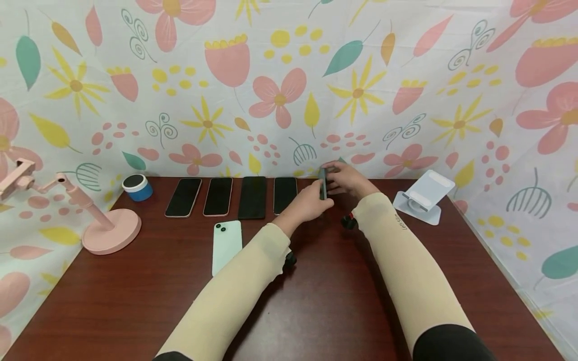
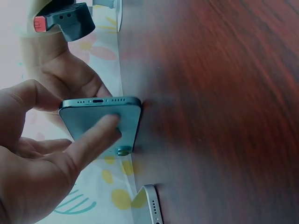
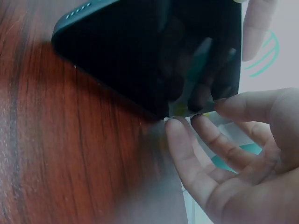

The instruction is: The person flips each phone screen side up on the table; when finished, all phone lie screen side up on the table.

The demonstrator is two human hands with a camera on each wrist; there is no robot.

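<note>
A dark teal smartphone (image 1: 323, 183) stands on its long edge on the table near the back wall, both hands at it. The left hand (image 1: 311, 201) holds it from the left. In the left wrist view, a finger of the left hand (image 2: 51, 172) lies over the back of the phone (image 2: 93, 119), whose charging port faces the camera. From the other side, the right hand (image 1: 346, 180) grips its far end. The right wrist view has the right hand's fingertips (image 3: 175, 133) at the end of the black, reflective screen (image 3: 135, 60).
Left of the hands, several phones lie screen up in a row, including a black one (image 1: 253, 198). Nearer lies a mint phone (image 1: 227, 248), back up. A pink stand (image 1: 110, 231) and blue jar (image 1: 137, 188) are far left; a white folding stand (image 1: 424, 195) is right.
</note>
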